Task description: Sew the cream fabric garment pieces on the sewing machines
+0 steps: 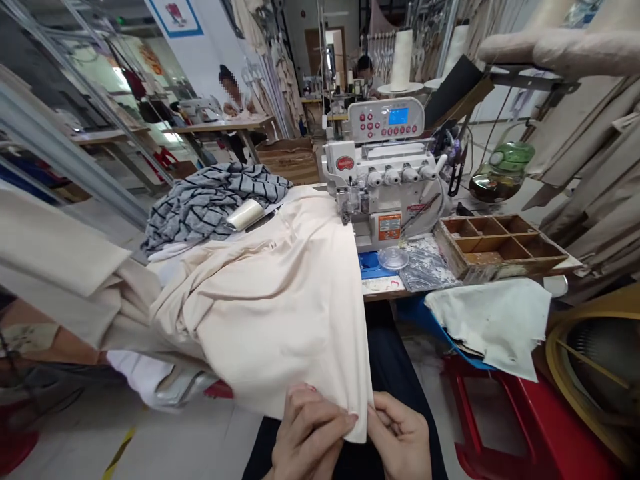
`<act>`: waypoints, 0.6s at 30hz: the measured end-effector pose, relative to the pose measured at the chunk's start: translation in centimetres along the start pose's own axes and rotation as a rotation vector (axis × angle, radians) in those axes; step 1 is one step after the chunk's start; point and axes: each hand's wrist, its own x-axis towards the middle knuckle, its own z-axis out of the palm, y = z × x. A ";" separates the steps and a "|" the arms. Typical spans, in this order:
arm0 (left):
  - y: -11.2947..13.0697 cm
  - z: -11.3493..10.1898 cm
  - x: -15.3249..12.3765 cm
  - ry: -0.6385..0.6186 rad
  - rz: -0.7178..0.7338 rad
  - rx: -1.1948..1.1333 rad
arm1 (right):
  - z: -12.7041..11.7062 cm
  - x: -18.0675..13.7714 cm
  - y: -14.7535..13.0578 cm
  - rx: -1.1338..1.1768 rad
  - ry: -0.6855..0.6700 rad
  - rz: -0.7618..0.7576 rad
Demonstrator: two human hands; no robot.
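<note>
A large piece of cream fabric (280,293) lies over the sewing table and hangs down toward my lap. My left hand (307,433) pinches its lower corner, fingers closed on the cloth. My right hand (403,433) holds the same corner from the right side, thumb and fingers pressed on the edge. The white overlock sewing machine (385,180) stands at the far end of the cloth, well beyond both hands.
A grey striped fabric pile (210,200) and a white roll (245,215) lie at the table's back left. A wooden compartment tray (500,247) sits right of the machine, a white cloth (495,323) below it, a red stool (520,427) at lower right. People work at distant tables.
</note>
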 end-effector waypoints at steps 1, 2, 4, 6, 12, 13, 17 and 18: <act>0.1 0.1 0.2 -0.002 -0.009 0.001 | -0.1 0.0 0.1 0.043 -0.011 0.033; 0.2 0.2 0.4 -0.011 -0.009 0.004 | -0.2 0.0 0.3 0.089 -0.026 0.057; 0.2 0.1 0.4 -0.043 -0.015 0.004 | -0.4 0.0 0.9 0.165 -0.055 0.087; 0.2 -0.3 0.3 -0.050 -0.034 -0.007 | -0.6 0.2 1.6 0.210 -0.082 0.101; 0.4 -0.7 0.0 -0.085 -0.032 -0.004 | -1.0 0.4 1.6 0.232 -0.123 0.141; 0.4 -0.5 0.0 -0.100 -0.031 -0.010 | -1.0 0.4 1.3 0.228 -0.125 0.150; 0.2 -0.1 0.1 -0.163 -0.017 -0.072 | -0.9 0.6 0.4 0.258 -0.124 0.142; 0.1 -0.1 0.1 -0.186 -0.022 -0.090 | -0.9 0.6 0.3 0.275 -0.121 0.133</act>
